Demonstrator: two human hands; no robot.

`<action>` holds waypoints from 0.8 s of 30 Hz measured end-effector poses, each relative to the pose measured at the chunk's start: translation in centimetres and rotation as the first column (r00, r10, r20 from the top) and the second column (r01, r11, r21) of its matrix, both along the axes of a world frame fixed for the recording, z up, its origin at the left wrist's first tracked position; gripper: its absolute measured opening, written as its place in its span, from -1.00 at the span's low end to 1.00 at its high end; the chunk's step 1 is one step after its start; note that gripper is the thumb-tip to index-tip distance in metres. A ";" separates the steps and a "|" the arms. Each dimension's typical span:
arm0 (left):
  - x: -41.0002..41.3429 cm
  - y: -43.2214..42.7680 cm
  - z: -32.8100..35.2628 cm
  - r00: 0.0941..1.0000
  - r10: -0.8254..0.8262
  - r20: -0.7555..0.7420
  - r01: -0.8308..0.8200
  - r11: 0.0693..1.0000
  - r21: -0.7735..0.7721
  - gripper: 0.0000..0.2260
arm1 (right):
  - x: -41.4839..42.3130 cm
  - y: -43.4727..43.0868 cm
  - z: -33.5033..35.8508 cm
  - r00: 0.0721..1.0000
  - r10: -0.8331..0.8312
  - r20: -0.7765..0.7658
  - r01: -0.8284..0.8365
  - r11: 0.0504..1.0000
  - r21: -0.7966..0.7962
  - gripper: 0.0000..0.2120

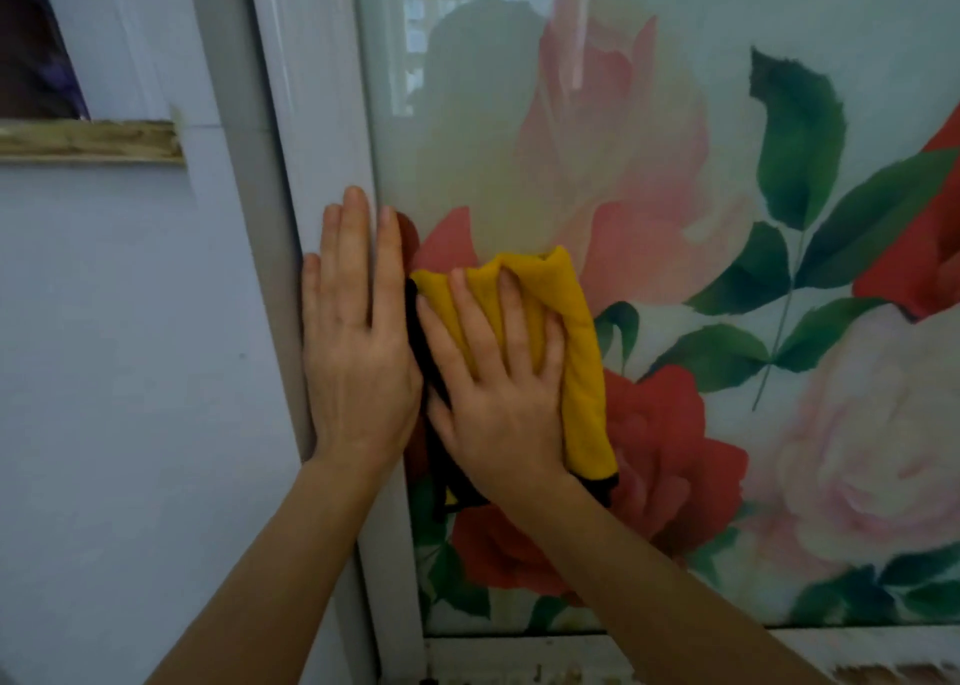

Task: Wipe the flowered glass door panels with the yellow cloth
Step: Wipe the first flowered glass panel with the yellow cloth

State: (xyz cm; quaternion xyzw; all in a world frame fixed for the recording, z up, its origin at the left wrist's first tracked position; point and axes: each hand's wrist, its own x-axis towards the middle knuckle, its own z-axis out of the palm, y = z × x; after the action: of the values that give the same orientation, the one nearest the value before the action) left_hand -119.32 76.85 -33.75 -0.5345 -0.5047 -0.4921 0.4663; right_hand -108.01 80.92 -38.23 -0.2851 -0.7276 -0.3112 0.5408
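The flowered glass door panel [727, 206] fills the right of the view, printed with pink and red roses and green leaves. A folded yellow cloth [579, 351] with a black edge lies flat against the glass near the panel's left side. My right hand [493, 377] presses on the cloth with fingers spread and nearly straight. My left hand [356, 341] rests flat on the white door frame [327, 112] just left of the cloth, fingers straight and pointing up.
A pale blue wall [130, 372] lies left of the frame, with a wooden ledge [93, 141] at the upper left. The door's white bottom rail [623, 653] runs under the glass. A person's reflection shows faintly in the upper glass.
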 end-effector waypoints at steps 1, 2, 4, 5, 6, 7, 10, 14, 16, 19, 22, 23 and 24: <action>0.0 -0.1 -1.1 1.000 -0.002 0.006 0.002 1.000 -0.020 -0.60 | 1.0 0.3 -0.5 0.998 0.009 0.056 -0.010 1.000 0.016 -0.40; 0.1 -0.3 -2.0 1.000 -0.001 0.012 0.002 0.999 -0.034 -0.60 | 2.3 0.6 -0.9 0.993 0.017 0.120 -0.021 0.999 0.033 -0.42; 0.4 -0.5 -3.0 0.999 -0.024 0.038 0.025 0.999 -0.031 -0.63 | 5.1 1.3 -1.1 0.976 0.010 0.215 -0.023 0.998 0.057 -0.48; 0.8 -0.6 -3.0 0.996 -0.052 0.072 0.054 0.998 -0.031 -0.60 | 6.1 1.6 -1.0 0.975 -0.010 0.222 -0.003 0.998 0.055 -0.49; 1.4 -0.9 -2.8 0.991 -0.080 0.111 0.084 0.996 -0.033 -0.50 | 6.7 1.7 -0.7 0.982 -0.033 0.188 0.025 0.999 0.043 -0.49; 1.8 -1.1 -2.6 0.984 -0.101 0.147 0.108 0.993 -0.042 -0.38 | 6.7 1.7 -0.4 0.992 -0.055 0.117 0.053 0.998 0.017 -0.49; 2.1 -1.4 -2.4 0.981 -0.113 0.161 0.119 0.992 -0.032 -0.30 | 4.0 1.1 1.1 0.981 -0.097 -0.169 0.087 0.994 -0.069 -0.53; 0.3 0.0 -3.7 0.993 -0.085 0.084 0.082 0.996 0.038 -0.64 | -0.7 -0.1 -0.7 0.983 -0.056 -0.174 0.051 0.998 -0.037 -0.45; 0.2 0.1 -4.3 0.994 -0.090 0.061 0.087 0.996 0.036 -0.65 | -1.2 -0.3 -3.4 0.997 -0.036 -0.062 0.036 0.999 -0.007 -0.36; 0.3 -0.1 -5.7 0.995 -0.092 0.036 0.092 0.996 0.004 -0.65 | -0.1 0.0 -5.4 0.999 -0.012 0.036 0.011 1.000 0.006 -0.35; 0.1 -0.4 -5.9 0.991 -0.123 0.044 0.125 0.992 -0.027 -0.63 | 1.7 0.1 -4.7 0.992 0.043 0.119 -0.042 0.999 -0.014 -0.44; 0.1 -0.5 -5.8 0.989 -0.135 0.051 0.137 0.990 -0.035 -0.62 | 2.3 0.1 -4.4 0.989 0.045 0.141 -0.044 0.999 -0.014 -0.47; 0.1 -0.7 -5.8 0.986 -0.154 0.059 0.157 0.987 -0.041 -0.61 | 3.0 0.1 -4.1 0.987 0.026 0.156 -0.025 1.000 -0.008 -0.49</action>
State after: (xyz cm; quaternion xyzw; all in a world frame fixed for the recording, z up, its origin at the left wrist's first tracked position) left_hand -119.19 76.14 -39.51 -0.5689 -0.4852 -0.5301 0.4000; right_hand -104.96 81.04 -42.36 -0.2523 -0.7721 -0.3235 0.4853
